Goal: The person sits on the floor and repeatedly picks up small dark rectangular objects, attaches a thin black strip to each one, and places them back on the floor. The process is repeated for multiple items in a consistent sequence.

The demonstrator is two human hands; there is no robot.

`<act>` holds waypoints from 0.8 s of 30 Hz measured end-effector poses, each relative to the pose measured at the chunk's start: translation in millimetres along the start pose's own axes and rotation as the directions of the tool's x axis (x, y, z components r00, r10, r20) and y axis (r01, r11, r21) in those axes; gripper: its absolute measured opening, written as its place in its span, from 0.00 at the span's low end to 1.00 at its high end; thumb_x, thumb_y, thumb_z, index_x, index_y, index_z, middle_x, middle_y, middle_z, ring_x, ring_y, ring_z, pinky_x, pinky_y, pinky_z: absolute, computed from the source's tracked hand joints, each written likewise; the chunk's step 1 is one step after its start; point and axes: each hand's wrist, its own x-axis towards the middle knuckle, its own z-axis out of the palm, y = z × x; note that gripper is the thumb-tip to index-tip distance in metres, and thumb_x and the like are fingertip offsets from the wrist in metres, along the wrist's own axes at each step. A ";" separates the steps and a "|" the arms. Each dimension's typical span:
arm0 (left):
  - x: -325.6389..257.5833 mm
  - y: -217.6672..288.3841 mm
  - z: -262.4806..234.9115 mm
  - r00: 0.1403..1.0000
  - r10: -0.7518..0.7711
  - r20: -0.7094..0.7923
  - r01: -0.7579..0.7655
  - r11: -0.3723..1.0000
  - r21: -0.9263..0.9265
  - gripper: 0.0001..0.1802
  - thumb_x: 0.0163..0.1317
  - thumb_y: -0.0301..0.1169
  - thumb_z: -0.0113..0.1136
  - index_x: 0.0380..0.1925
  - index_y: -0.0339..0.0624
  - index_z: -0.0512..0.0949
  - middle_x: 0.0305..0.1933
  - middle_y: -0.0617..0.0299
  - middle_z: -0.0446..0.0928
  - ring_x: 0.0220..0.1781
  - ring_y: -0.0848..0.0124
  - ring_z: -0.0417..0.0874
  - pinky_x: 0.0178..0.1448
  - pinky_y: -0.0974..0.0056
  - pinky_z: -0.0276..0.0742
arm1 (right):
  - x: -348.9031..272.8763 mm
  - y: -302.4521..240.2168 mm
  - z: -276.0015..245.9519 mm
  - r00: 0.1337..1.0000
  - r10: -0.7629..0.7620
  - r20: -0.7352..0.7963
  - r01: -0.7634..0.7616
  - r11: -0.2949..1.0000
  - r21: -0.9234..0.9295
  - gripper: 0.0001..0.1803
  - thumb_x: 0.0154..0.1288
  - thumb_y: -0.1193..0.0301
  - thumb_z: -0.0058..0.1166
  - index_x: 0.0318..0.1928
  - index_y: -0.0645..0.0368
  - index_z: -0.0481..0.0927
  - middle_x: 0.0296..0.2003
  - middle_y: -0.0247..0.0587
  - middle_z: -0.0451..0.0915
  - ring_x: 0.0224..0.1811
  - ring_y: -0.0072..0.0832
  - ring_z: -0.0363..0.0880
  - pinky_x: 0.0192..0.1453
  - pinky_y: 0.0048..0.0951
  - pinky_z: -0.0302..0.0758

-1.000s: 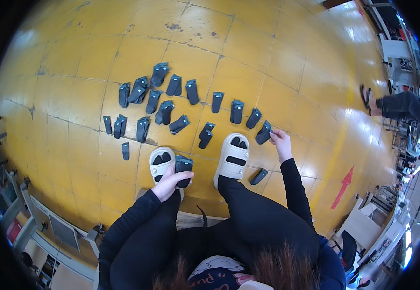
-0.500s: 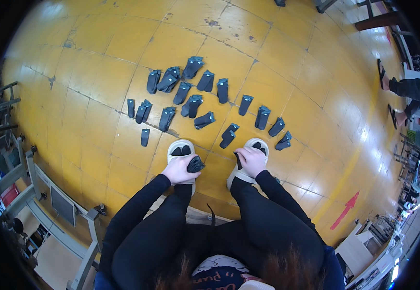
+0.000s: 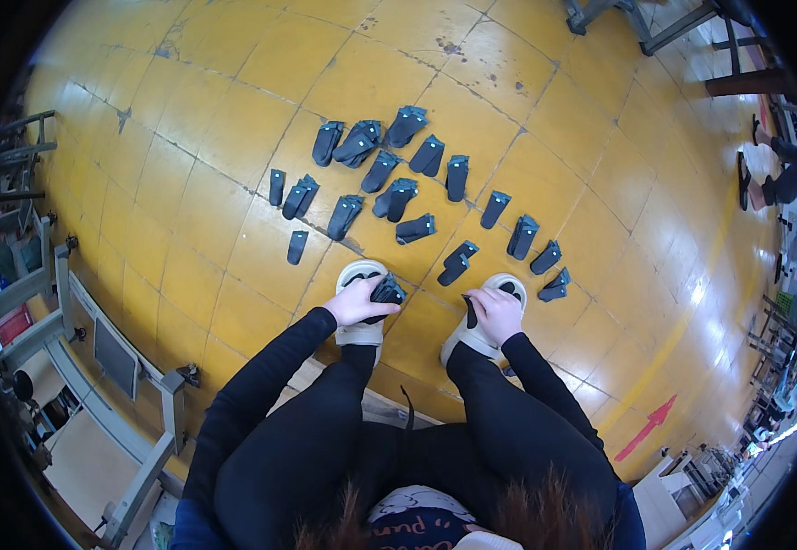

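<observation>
My left hand (image 3: 358,302) is closed round a bundle of dark fabric pieces (image 3: 389,290), whose bunched greenish-grey ends stick out past the thumb, above my left sandal (image 3: 348,274). My right hand (image 3: 497,313), in front of my right sandal (image 3: 461,343), pinches a narrow dark fabric piece (image 3: 471,313). Beyond my feet, many similar dark strips with rounded ends and greenish-grey tops lie on the yellow floor, some in stacks. Nearest to my hands are a pair of strips (image 3: 457,264) and a single strip (image 3: 297,247). Farther off lies a thicker stack (image 3: 359,143).
Grey metal frames (image 3: 155,403) and a bench stand at the left. A person's legs in sandals (image 3: 774,183) show at the far right. A red arrow (image 3: 648,428) marks the yellow tiled floor (image 3: 224,220). Table legs (image 3: 627,23) stand at the top right.
The view has shifted, so the strips on the floor appear farther right. My left hand has turned, with its bundle still held. My right hand keeps its pinch.
</observation>
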 end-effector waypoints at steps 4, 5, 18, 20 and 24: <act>-0.9 4.6 -2.0 0.997 -0.059 0.045 0.061 0.997 -0.038 0.31 0.56 0.43 0.67 0.53 0.33 0.73 0.43 0.49 0.81 0.45 0.65 0.82 0.54 0.63 0.75 | 10.0 -7.9 -5.5 0.978 0.167 0.122 -0.190 0.959 0.212 0.06 0.62 0.72 0.57 0.39 0.56 0.83 0.28 0.34 0.81 0.28 0.24 0.79 0.33 0.26 0.73; -2.9 1.4 0.2 0.998 -0.005 0.056 0.013 0.989 -0.145 0.30 0.56 0.40 0.67 0.54 0.34 0.73 0.44 0.52 0.81 0.44 0.68 0.82 0.52 0.64 0.76 | 16.8 -11.8 -7.0 0.953 0.250 0.170 -0.295 0.889 0.350 0.07 0.62 0.73 0.57 0.40 0.58 0.83 0.28 0.33 0.81 0.27 0.22 0.78 0.32 0.25 0.73; -11.2 33.3 7.6 0.985 -0.007 0.173 0.123 0.730 -0.672 0.30 0.59 0.32 0.64 0.62 0.41 0.69 0.44 0.67 0.75 0.38 0.79 0.77 0.42 0.71 0.77 | 58.9 -58.5 -27.4 0.799 0.397 0.451 -0.531 0.113 0.840 0.14 0.67 0.75 0.53 0.52 0.63 0.76 0.41 0.34 0.82 0.34 0.19 0.78 0.42 0.21 0.72; -8.6 34.4 -1.8 0.995 -0.035 0.098 0.095 0.705 -0.703 0.28 0.60 0.34 0.62 0.60 0.41 0.71 0.41 0.68 0.75 0.37 0.79 0.77 0.41 0.72 0.74 | 59.1 -59.7 -31.9 0.807 0.420 0.415 -0.524 0.184 0.832 0.14 0.69 0.73 0.52 0.54 0.61 0.75 0.43 0.33 0.82 0.37 0.18 0.77 0.44 0.22 0.72; 13.8 34.7 -33.5 0.998 -0.066 -0.009 0.038 0.680 -0.732 0.26 0.60 0.37 0.63 0.57 0.38 0.73 0.31 0.68 0.73 0.28 0.78 0.77 0.36 0.71 0.72 | 48.7 -40.0 -31.3 0.776 0.421 0.470 -0.589 0.216 0.779 0.14 0.71 0.69 0.50 0.54 0.59 0.75 0.43 0.31 0.81 0.40 0.17 0.75 0.46 0.23 0.71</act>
